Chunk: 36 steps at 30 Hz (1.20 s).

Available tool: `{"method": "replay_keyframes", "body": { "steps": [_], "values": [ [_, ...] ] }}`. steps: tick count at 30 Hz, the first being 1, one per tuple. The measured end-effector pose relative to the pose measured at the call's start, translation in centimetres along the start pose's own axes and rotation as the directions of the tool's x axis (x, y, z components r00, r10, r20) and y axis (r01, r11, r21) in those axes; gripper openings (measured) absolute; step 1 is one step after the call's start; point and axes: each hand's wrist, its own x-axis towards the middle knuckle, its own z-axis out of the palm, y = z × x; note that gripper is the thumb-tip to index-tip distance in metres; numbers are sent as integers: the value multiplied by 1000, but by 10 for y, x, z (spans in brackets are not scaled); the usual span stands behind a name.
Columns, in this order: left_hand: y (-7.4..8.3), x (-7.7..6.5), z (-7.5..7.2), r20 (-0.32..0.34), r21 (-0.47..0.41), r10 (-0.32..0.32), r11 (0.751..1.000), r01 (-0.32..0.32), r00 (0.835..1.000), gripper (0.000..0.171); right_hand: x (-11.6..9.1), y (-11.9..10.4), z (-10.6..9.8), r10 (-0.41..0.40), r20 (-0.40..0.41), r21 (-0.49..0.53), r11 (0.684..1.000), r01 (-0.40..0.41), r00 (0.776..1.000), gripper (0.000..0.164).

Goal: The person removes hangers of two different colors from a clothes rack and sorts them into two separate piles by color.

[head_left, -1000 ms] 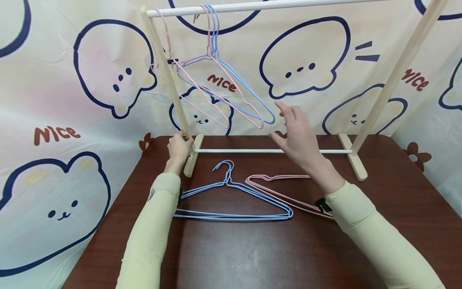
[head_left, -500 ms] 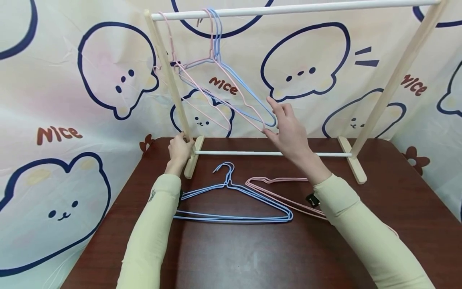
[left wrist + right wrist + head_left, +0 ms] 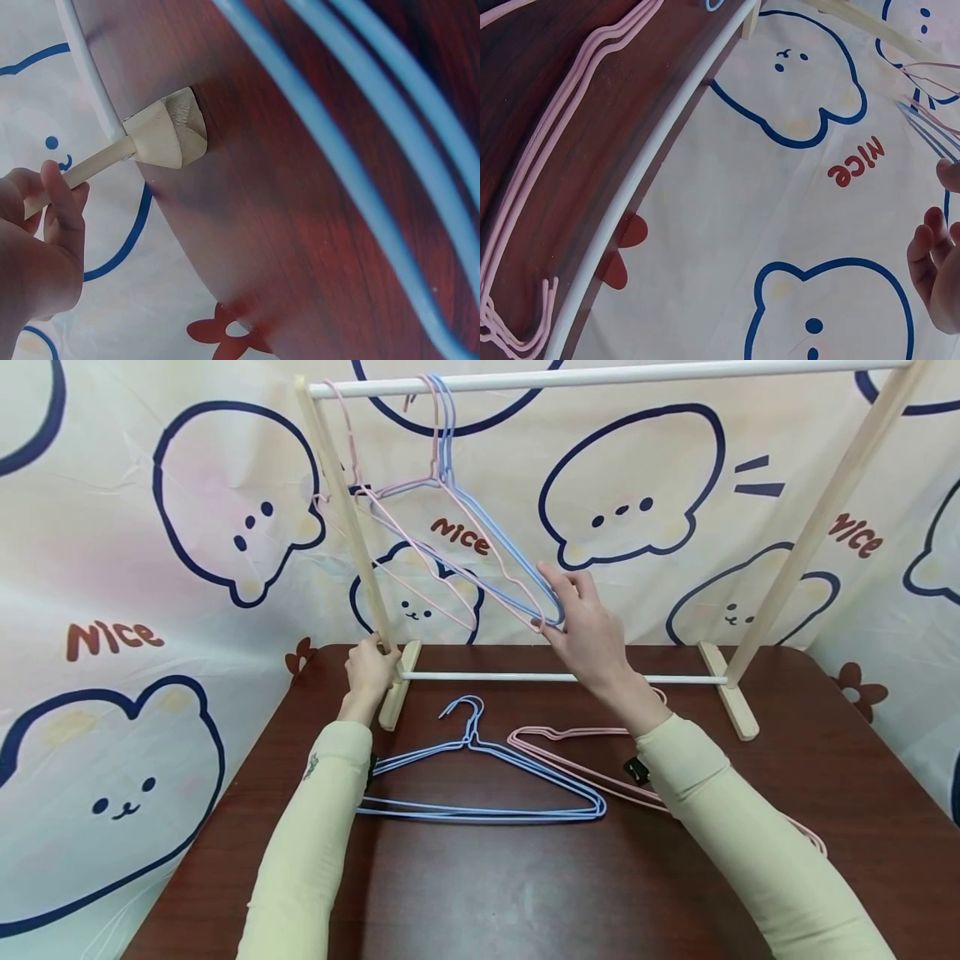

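My left hand grips the lower part of the rack's left wooden post, its fingers curled round it in the left wrist view. My right hand is at the lower right corner of the hanging blue clothes hangers. Its thumb touches near that corner and its loosely extended fingers lie along the outer side. Close beside them hangs a pink clothes hanger. Another pink hanger hangs further left by the post. All hook over the white top rail.
Several blue hangers lie stacked on the dark wooden table. Pink hangers lie to their right, partly under my right forearm. The rack's white lower bar and right foot stand behind. A printed cloth backs the table.
My right hand has moved left to the hanging hangers' corner. The blue hangers' lower corner has shifted left, closer to the pink one. My left hand stays on the post.
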Motion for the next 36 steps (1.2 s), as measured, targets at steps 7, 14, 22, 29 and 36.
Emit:
{"method": "replay_keyframes", "body": {
  "steps": [7, 14, 22, 29, 36],
  "values": [
    [0, 0, 0, -2, 3, 5, 1000, -5, 1000, 21, -2, 3, 0, -84, -65, -1, 996, 84, 994, 67],
    [1, -1, 0, -3, 5, 10, 1000, -10, 1000, 20, -3, 6, -3, -150, -121, 10, 988, 153, 981, 65],
    [0, -1, -1, 0, 16, 8, 1000, -8, 1000, 21, -4, 7, -6, -208, -165, 21, 976, 215, 964, 59],
    [1, -2, 0, -5, 3, 7, 1000, -7, 1000, 20, -7, 9, -9, -223, -236, 36, 971, 238, 946, 60],
    [2, 0, 0, -10, 13, 4, 1000, -4, 1000, 22, -13, 12, -16, -181, -288, 67, 976, 208, 940, 59]
  ]
}}
